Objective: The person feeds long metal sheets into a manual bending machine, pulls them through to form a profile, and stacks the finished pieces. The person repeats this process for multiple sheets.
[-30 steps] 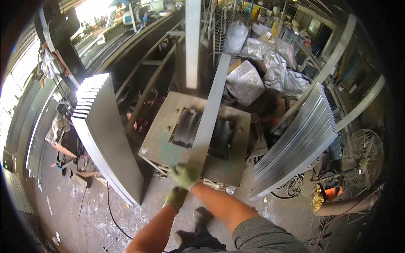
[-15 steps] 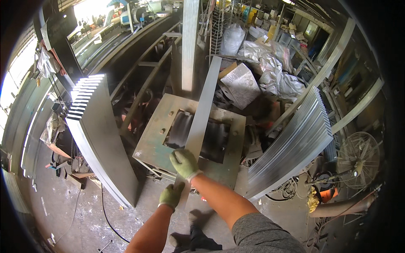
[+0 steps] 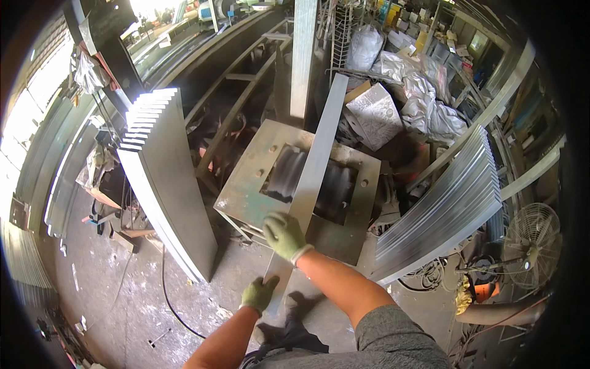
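Both gloved hands slid further apart on the long metal strip [image 3: 316, 157] lying across the machine table [image 3: 246, 197]: right hand [image 3: 284, 235] gripping higher, left hand [image 3: 258, 293] clasping its near end. White sacks [image 3: 424, 98] piled behind.

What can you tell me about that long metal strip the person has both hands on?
The long metal strip is a flat, narrow, straight piece of dull grey metal. It lies across the green-grey machine table, spanning the rollers in its opening, and its far end points away toward the clutter. The near end overhangs toward the person. The gloved right hand presses on top of it; the gloved left hand grips its near end.
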### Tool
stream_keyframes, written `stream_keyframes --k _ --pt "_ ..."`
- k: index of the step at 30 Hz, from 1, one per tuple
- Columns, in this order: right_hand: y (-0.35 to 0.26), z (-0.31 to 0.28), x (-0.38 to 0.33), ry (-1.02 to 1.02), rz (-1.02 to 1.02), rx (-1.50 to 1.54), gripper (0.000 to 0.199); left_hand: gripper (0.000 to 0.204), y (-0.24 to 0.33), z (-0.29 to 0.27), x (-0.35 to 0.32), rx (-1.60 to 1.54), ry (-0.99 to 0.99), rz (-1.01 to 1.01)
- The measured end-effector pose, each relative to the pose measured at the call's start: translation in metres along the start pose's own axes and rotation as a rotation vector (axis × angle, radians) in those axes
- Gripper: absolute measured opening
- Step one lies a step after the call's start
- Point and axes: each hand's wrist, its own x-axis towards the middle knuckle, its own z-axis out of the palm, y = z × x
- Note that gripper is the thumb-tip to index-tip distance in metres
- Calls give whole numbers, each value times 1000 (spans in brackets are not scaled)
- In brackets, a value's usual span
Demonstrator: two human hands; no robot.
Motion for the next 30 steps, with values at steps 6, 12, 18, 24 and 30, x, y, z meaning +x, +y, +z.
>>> stream_keyframes --k 6,12,18,24,30 --pt "62 -24 45 -28 14 -392 21 91 82 -9 63 -6 -51 105" --pt "86 -32 57 -248 8 -589 22 92 108 -9 77 -79 -49 164" --pt "33 -16 9 -260 -54 -572 26 49 41 -8 33 39 -198 273" --pt "-40 27 -59 -449 21 -626 28 78 -49 1 -23 -62 -98 78" --pt "-112 71 -139 -318 25 -541 24 88 -151 10 -85 -29 -98 -6"
